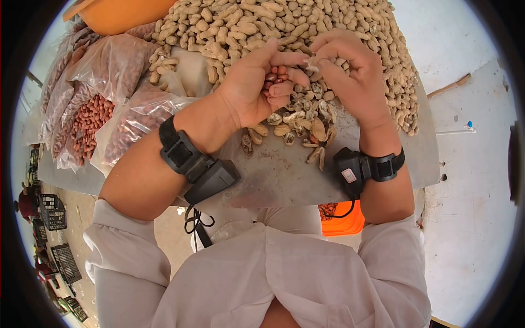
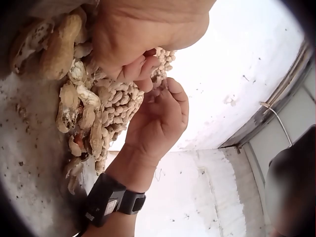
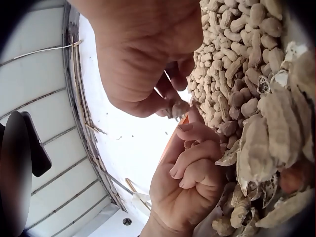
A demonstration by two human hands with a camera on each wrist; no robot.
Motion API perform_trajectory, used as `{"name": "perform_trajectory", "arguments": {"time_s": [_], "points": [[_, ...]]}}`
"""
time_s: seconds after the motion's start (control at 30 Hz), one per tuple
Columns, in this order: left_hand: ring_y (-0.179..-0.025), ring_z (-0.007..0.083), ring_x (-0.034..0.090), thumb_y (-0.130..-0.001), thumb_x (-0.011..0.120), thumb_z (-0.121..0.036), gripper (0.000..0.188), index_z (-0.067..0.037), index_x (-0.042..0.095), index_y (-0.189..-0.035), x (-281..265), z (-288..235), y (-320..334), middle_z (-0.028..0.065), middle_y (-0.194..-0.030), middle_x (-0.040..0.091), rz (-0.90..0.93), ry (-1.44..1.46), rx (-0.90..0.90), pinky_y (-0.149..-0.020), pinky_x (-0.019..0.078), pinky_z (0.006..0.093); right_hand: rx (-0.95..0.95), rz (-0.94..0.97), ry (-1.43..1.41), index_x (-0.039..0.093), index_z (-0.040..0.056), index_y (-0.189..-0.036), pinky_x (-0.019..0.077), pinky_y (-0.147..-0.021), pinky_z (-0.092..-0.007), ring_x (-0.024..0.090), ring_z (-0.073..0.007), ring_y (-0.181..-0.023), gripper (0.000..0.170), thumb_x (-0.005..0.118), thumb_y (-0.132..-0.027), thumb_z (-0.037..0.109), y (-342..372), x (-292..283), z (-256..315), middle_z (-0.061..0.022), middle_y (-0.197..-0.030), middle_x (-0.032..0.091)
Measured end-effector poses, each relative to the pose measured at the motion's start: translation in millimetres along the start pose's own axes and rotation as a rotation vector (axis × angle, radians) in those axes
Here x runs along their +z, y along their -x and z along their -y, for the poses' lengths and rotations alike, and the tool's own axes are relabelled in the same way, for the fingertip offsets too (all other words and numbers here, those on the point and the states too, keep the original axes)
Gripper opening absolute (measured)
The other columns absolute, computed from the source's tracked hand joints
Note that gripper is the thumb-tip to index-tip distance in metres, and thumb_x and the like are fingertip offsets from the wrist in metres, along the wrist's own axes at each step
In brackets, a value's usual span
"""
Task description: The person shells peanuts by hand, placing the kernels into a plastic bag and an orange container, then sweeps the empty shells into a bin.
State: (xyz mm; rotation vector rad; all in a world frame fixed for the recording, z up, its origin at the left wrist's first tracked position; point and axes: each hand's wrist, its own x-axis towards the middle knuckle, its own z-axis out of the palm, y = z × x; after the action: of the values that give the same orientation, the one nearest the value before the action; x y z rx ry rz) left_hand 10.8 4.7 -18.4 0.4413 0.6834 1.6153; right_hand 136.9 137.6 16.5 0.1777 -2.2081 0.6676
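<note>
My left hand point(image 1: 246, 90), palm turned up, cups several red peanut kernels point(image 1: 276, 75) under its curled fingers. Just to its right, my right hand point(image 1: 358, 79) pinches a peanut shell point(image 3: 177, 109) between thumb and fingers, right at the left fingertips. Both hands are over the near edge of a big heap of unshelled peanuts point(image 1: 240, 27). Cracked, opened shells point(image 1: 317, 130) lie on the table below and between the hands. In the left wrist view, the left palm hides the kernels.
Plastic bags of red kernels point(image 1: 90, 126) stand at the left of the grey table point(image 1: 262, 177). An orange basin point(image 1: 126, 16) sits at the back left. Below the table's front edge is an orange tub point(image 1: 344, 223). A white wall point(image 1: 476, 164) runs along the right.
</note>
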Motion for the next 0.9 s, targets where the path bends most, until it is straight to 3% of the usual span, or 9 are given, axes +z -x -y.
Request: {"name": "perform_trajectory", "arguments": {"time_s": [0.07,0.17,0.27,0.37,0.47,0.67,0.9], "points": [[-0.048,0.0091,0.032,-0.097,0.032,-0.039,0.045,-0.001,0.054,-0.106,-2.7,-1.2,-0.6,0.0151,-0.077,0.060,0.076,0.051,-0.001,-0.041,0.0274,0.0199,-0.049,0.000,0.008,0.062,0.0042,-0.071,0.0421,-0.074,-0.0317,0.054,-0.0207,-0.079,0.005,0.061,-0.067,0.007,0.0,-0.6,0.8,-0.0057,-0.083,0.061],[-0.047,0.0074,0.031,-0.096,0.034,-0.043,0.047,-0.002,0.057,-0.101,6.3,0.4,1.9,0.0004,-0.066,0.047,-0.028,0.024,0.011,-0.041,0.0254,0.0198,-0.124,-0.002,0.101,0.064,0.0065,-0.070,0.0411,-0.078,-0.0334,0.053,-0.0231,-0.085,0.005,0.061,-0.067,0.010,-2.0,6.5,6.9,-0.0049,-0.089,0.060],[-0.047,0.0070,0.031,-0.096,0.034,-0.044,0.046,-0.003,0.057,-0.092,3.7,1.3,0.3,-0.0017,-0.063,0.041,0.024,0.064,0.012,-0.041,0.0252,0.0198,-0.127,0.070,0.225,0.066,0.0087,-0.073,0.0410,-0.079,-0.0342,0.052,-0.0244,-0.090,0.008,0.061,-0.067,0.009,-0.9,11.8,8.0,-0.0048,-0.093,0.059],[-0.048,0.0074,0.034,-0.096,0.035,-0.043,0.047,-0.003,0.059,-0.099,-3.2,1.5,-0.5,-0.0023,-0.065,0.043,0.065,0.053,0.017,-0.041,0.0268,0.0186,-0.116,0.106,0.186,0.067,0.0100,-0.075,0.0406,-0.081,-0.0342,0.051,-0.0248,-0.092,0.010,0.060,-0.067,0.008,-0.3,14.6,6.4,-0.0048,-0.092,0.059],[-0.046,0.0063,0.031,-0.095,0.036,-0.045,0.047,-0.004,0.057,-0.086,7.2,0.5,3.1,-0.0023,-0.063,0.042,-0.007,0.030,0.021,-0.041,0.0247,0.0193,-0.135,0.110,0.184,0.066,0.0087,-0.075,0.0403,-0.082,-0.0343,0.051,-0.0252,-0.091,0.011,0.059,-0.067,0.007,-0.8,15.7,7.6,-0.0054,-0.092,0.059],[-0.047,0.0058,0.033,-0.094,0.039,-0.043,0.044,-0.003,0.057,-0.089,-7.1,2.0,-4.0,-0.0009,-0.069,0.048,0.118,0.097,0.002,-0.040,0.0254,0.0180,-0.170,0.127,0.268,0.065,0.0069,-0.074,0.0407,-0.082,-0.0346,0.053,-0.0237,-0.090,0.009,0.060,-0.067,0.006,-0.4,15.2,8.0,-0.0044,-0.091,0.059],[-0.047,0.0057,0.035,-0.095,0.040,-0.039,0.039,-0.004,0.055,-0.086,-2.5,2.0,-1.0,-0.0012,-0.068,0.047,0.125,0.159,-0.066,-0.039,0.0252,0.0184,-0.221,0.144,0.334,0.064,0.0061,-0.072,0.0422,-0.081,-0.0336,0.053,-0.0240,-0.089,0.005,0.061,-0.068,0.005,-2.3,14.3,9.5,-0.0034,-0.089,0.059]]}}
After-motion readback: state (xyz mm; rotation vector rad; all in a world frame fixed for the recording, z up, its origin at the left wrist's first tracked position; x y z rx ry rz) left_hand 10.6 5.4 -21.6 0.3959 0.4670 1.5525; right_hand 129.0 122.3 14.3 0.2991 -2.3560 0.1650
